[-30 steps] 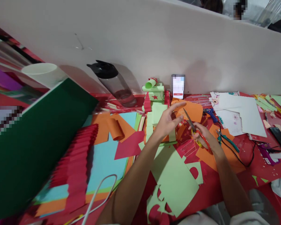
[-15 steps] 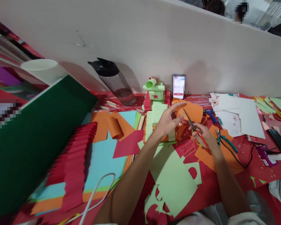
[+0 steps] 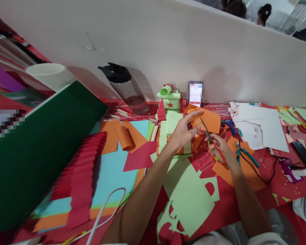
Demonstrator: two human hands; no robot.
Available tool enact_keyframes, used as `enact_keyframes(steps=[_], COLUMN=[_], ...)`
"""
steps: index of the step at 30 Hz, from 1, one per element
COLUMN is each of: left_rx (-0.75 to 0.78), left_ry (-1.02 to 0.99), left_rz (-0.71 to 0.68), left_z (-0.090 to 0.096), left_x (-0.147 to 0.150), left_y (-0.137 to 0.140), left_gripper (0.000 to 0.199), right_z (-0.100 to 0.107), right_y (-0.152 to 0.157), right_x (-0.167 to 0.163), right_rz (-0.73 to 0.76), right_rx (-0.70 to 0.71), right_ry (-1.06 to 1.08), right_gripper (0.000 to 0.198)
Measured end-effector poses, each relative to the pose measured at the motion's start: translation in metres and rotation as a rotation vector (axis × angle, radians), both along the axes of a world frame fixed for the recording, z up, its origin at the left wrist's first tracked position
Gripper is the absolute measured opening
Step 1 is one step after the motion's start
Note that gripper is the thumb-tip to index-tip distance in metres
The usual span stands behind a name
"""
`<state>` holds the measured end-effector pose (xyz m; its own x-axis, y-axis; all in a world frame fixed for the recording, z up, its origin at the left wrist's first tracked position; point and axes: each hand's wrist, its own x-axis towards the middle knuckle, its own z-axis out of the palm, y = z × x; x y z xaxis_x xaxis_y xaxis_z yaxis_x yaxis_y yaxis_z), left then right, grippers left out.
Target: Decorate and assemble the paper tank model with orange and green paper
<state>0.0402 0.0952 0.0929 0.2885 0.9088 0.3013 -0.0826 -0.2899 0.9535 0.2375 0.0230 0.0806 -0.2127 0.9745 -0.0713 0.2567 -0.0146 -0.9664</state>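
Observation:
My right hand [image 3: 222, 149] is closed on a pair of scissors [image 3: 206, 132] with red and yellow handles. Their blades point up and to the left, over a curled orange paper sheet [image 3: 211, 119]. Just left of the tips, my left hand [image 3: 185, 131] is raised with index finger and thumb stretched apart; I see nothing between them. Behind that hand stands a light green paper model [image 3: 170, 103] with a red star and a rolled tube on top, its lower part hidden by the hand and forearm. Light green paper [image 3: 191, 197] with cut-outs lies below my hands.
To the right are a blue glue gun [image 3: 228, 126], green-handled pliers [image 3: 248, 157] and white sheets [image 3: 275, 127]. A phone [image 3: 196, 93] leans on the partition. On the left stand a water bottle [image 3: 129, 90], a green board [image 3: 46, 149] and pleated red paper [image 3: 83, 180].
The scissors' handles have shifted slightly in my right hand, looking a little wider apart. My left hand holds nearly the same pose. The view has moved very slightly.

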Motion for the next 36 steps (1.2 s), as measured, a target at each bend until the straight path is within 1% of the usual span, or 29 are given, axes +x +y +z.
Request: enact_keyframes(steps=[5, 10, 16, 22, 29, 32, 36], left_rx=[-0.015, -0.017, -0.017, 0.012, 0.011, 0.024, 0.026], left_ry=[0.023, 0.032, 0.069, 0.053, 0.064, 0.067, 0.068], left_rz=[-0.024, -0.016, -0.011, 0.006, 0.016, 0.034, 0.092], left_z=[0.001, 0.001, 0.003, 0.003, 0.003, 0.003, 0.002], left_x=[0.003, 0.004, 0.004, 0.005, 0.006, 0.007, 0.009], left_y=[-0.002, -0.003, -0.004, -0.004, -0.005, -0.006, -0.005], left_gripper=[0.049, 0.053, 0.055, 0.054, 0.054, 0.049, 0.041], right_z=[-0.005, -0.008, -0.010, -0.010, -0.012, -0.011, -0.012], right_y=[0.000, 0.002, 0.005, 0.003, 0.004, 0.003, 0.004], right_x=[0.000, 0.000, 0.001, 0.001, 0.000, 0.000, 0.003], right_rz=[-0.023, -0.047, -0.061, -0.067, -0.066, -0.064, -0.045], right_rx=[0.000, 0.021, 0.037, 0.052, 0.059, 0.056, 0.066], right_ry=[0.026, 0.036, 0.028, 0.021, 0.033, 0.034, 0.034], right_gripper=[0.066, 0.068, 0.066, 0.061, 0.058, 0.057, 0.054])
